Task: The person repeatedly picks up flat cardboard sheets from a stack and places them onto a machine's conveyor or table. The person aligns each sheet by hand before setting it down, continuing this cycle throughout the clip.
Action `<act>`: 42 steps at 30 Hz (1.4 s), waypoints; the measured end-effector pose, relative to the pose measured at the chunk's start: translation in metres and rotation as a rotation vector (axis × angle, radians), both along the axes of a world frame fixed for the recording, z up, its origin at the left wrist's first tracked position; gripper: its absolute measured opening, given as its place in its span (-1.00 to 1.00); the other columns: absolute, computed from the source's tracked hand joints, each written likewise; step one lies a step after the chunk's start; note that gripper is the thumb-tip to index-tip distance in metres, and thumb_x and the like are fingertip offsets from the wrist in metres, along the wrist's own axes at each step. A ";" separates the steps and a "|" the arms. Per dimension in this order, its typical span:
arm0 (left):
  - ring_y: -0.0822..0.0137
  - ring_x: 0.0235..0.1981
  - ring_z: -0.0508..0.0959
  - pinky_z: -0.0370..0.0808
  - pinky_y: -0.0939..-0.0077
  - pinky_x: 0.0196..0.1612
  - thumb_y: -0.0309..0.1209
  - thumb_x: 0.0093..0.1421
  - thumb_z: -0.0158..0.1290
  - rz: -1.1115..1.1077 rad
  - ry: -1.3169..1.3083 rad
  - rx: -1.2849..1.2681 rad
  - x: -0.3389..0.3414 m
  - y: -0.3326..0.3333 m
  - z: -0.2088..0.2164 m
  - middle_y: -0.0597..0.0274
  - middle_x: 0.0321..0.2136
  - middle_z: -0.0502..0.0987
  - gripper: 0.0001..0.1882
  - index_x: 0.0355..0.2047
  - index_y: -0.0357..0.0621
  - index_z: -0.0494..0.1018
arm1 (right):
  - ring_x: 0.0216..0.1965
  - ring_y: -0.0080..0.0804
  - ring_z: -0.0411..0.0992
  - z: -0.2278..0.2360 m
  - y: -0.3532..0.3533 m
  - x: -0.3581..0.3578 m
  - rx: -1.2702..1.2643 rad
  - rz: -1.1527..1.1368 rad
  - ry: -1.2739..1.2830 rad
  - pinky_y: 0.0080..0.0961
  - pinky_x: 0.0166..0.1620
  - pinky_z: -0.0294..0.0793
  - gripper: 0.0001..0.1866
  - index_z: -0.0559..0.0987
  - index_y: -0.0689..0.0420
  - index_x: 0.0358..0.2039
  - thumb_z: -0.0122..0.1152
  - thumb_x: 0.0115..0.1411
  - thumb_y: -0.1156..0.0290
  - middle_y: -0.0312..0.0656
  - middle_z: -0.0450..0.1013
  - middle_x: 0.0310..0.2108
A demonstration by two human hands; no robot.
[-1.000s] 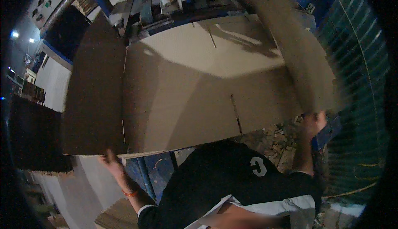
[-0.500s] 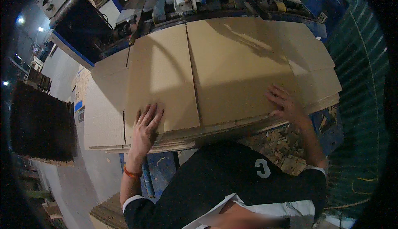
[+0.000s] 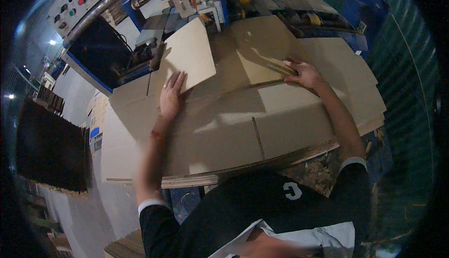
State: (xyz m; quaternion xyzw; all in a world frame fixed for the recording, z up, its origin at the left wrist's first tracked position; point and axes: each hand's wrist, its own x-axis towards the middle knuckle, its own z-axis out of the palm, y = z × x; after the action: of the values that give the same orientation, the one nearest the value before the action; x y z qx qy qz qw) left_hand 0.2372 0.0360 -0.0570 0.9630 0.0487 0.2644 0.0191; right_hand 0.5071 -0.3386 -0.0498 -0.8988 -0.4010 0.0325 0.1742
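Observation:
A slotted brown cardboard sheet (image 3: 262, 47) lies partly in the machine, its left panel (image 3: 191, 52) tilted up and brightly lit. My left hand (image 3: 172, 94) holds the near left edge of that panel with its fingers together; the thumb is hidden. At the sheet's near right edge, my right hand (image 3: 304, 75) grips it between thumb and fingers. Beneath both hands spreads a stack of flat cardboard sheets (image 3: 220, 141), with a dark slot in the top one.
The machine (image 3: 206, 8) with belts and rollers stands beyond the stack. A button panel (image 3: 77, 5) is at the upper left. Dark stacked cardboard (image 3: 51, 146) stands on the left floor, a green corrugated wall (image 3: 407, 118) on the right. Scraps (image 3: 313, 174) lie below the stack.
Both hands have moved away from me toward the machine, and the top sheet has slid forward with them. Its left panel has lifted, and the sheet beneath is uncovered.

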 end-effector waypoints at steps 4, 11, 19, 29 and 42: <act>0.04 0.24 0.06 0.01 -0.11 0.19 -0.32 0.08 0.05 0.394 0.088 -0.182 0.024 0.007 0.010 -0.04 0.19 0.08 -0.23 0.25 -0.02 -0.07 | 0.21 -0.06 0.06 0.007 0.026 0.001 -0.010 -0.120 -0.223 -0.13 0.14 0.14 -0.36 0.38 -0.01 0.07 0.23 -0.03 0.02 -0.07 0.09 0.21; -0.06 0.26 -0.03 -0.05 0.10 0.24 -0.22 0.11 0.06 0.458 -0.244 -0.168 -0.128 0.000 -0.001 -0.12 0.22 0.00 -0.19 0.25 -0.18 -0.11 | 0.22 -0.03 0.04 0.004 -0.106 -0.049 0.498 -0.229 -0.035 -0.13 0.21 0.04 -0.34 0.38 0.01 0.07 0.24 -0.06 0.05 0.03 0.05 0.22; -0.14 0.23 -0.02 -0.08 0.20 0.24 0.12 0.23 -0.29 1.230 -0.458 -0.755 -0.275 0.004 -0.058 -0.27 0.19 0.02 -0.22 0.19 -0.33 0.03 | 0.10 0.08 0.18 -0.109 -0.284 -0.024 0.344 -1.121 -0.522 -0.07 0.12 0.17 -0.25 0.22 0.38 0.09 0.13 0.10 0.02 0.22 0.20 0.08; 0.15 0.23 0.07 0.04 0.32 0.21 -0.10 0.23 -0.11 0.806 -1.150 -0.774 -0.251 -0.017 0.024 -0.13 0.21 0.04 -0.29 0.21 -0.35 -0.03 | 0.13 -0.23 0.20 -0.034 -0.242 -0.047 0.974 -0.961 -0.130 -0.31 0.13 0.16 -0.47 0.35 0.12 0.10 -0.01 0.18 0.11 -0.12 0.19 0.17; 0.22 -0.25 0.47 0.43 0.32 -0.16 -0.45 0.16 -0.04 0.268 -1.311 -1.587 -0.295 0.075 0.023 0.07 -0.32 0.45 -0.76 -0.21 -0.36 0.37 | -0.10 -0.12 0.34 0.006 -0.271 -0.020 1.481 -0.990 0.076 -0.22 -0.12 0.39 -0.57 0.45 0.27 -0.11 0.15 0.04 0.29 -0.04 0.36 -0.06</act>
State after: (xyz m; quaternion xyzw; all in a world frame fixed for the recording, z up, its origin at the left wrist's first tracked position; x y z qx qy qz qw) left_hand -0.0577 0.1113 -0.0343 0.3274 0.2954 0.6283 0.6409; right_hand 0.4869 -0.6094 -0.0434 -0.6241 0.1212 -0.2841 0.7177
